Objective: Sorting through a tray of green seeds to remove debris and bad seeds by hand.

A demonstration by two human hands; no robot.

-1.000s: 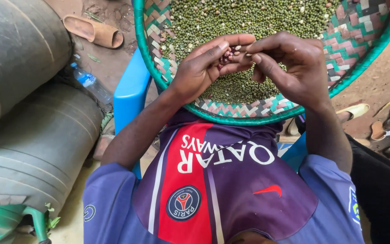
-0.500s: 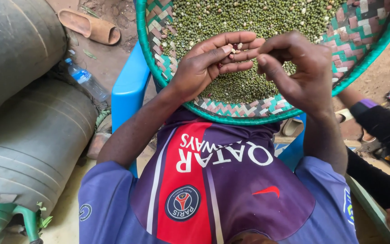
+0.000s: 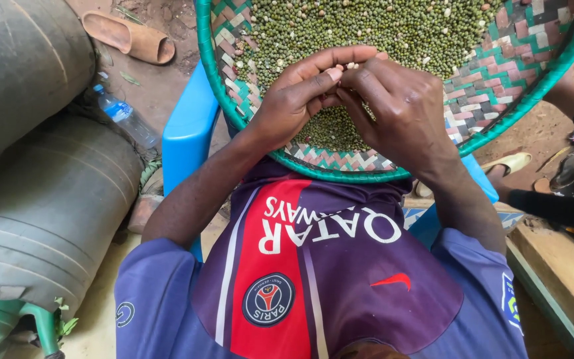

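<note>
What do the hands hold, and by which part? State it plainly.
The left hand and right hand meet fingertip to fingertip over the woven tray of green beans, pinching something tiny; its kind cannot be told.

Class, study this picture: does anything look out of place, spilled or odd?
Pale specks dot the green beans in the woven tray. A plastic bottle and a slipper lie on the dirt.

Plastic bottle (image 3: 126,118): clear, blue cap, blue label band; lying on the ground beside the grey drums (image 3: 41,199), upper left.
</note>
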